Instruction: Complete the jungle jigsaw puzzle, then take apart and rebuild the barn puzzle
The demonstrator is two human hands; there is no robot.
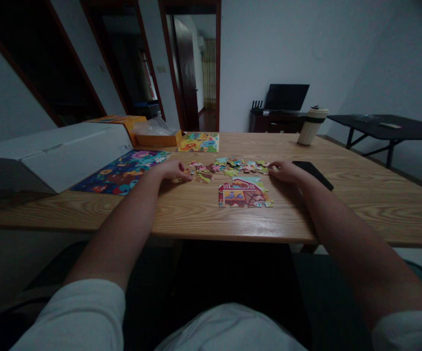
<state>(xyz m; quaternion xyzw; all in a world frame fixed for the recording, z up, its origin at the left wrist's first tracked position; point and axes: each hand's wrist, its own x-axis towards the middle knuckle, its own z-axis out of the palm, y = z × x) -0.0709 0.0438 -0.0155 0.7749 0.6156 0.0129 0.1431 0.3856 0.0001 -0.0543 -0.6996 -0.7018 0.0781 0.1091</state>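
figure: seated puzzle work, head view. we see the left hand [172, 170] lying palm down at the left end of a row of loose puzzle pieces [229, 168], its fingers curled over the nearest pieces; whether it pinches one we cannot tell. the right hand [284, 171] rests at the row's right end, fingertips touching the outermost pieces, its grasp likewise hidden. between the two hands and nearer the body lies the joined barn section [244, 194], flat on the wooden table [360, 195].

risks, as we judge them: a sweep of either hand could scatter the loose row or push pieces under each other; a forearm dragged back could catch the barn section and break its joints apart, since it lies between both wrists. the dim light may also make colours hard to match.

surroundings: a dark phone [313, 174] lies just beyond the right hand, near enough to be nudged. outside the left hand sits a finished blue puzzle [123, 170], partly beside a white box [61, 153]; beyond the hands lie a yellow puzzle [199, 143], an orange box [156, 136] and a tumbler [312, 126], all well apart.
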